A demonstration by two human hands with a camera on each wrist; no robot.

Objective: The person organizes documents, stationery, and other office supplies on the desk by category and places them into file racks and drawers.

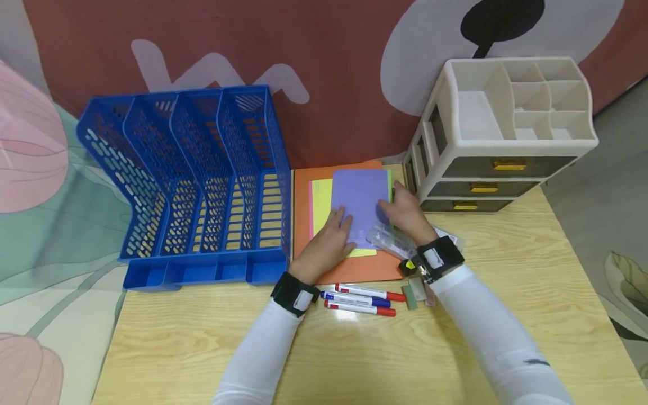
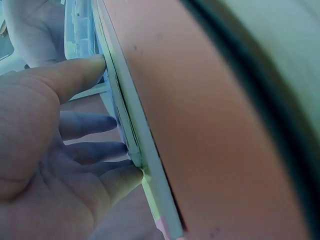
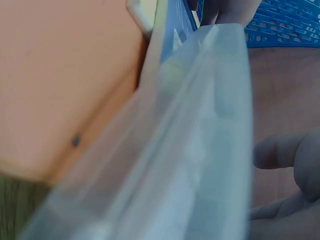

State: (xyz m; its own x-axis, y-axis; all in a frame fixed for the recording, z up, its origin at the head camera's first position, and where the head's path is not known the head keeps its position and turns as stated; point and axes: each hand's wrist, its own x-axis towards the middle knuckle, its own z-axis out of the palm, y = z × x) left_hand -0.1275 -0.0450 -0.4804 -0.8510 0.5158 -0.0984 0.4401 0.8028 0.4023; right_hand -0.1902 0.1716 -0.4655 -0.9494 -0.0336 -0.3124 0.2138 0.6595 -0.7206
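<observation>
A purple booklet (image 1: pixel 359 191) tops a stack with yellow sheets (image 1: pixel 321 203) beneath it and a large orange folder (image 1: pixel 302 225) at the bottom. My left hand (image 1: pixel 324 244) rests at the booklet's lower left, fingers spread on its cover and thumb at its near edge. My right hand (image 1: pixel 407 211) is at its right edge, thumb over the cover and fingertips beside the green strip there. A clear plastic case (image 1: pixel 390 239) lies across the stack's lower right, below the right hand; in the right wrist view the clear case (image 3: pixel 200 140) hides much of the stack.
A blue file rack (image 1: pixel 202 253) with compartments stands to the left. At the right is a white drawer organizer (image 1: pixel 476 143). Three markers (image 1: pixel 360 301) lie in front of the stack, beside small erasers (image 1: pixel 416 292) and a black-and-yellow item (image 1: pixel 408 266).
</observation>
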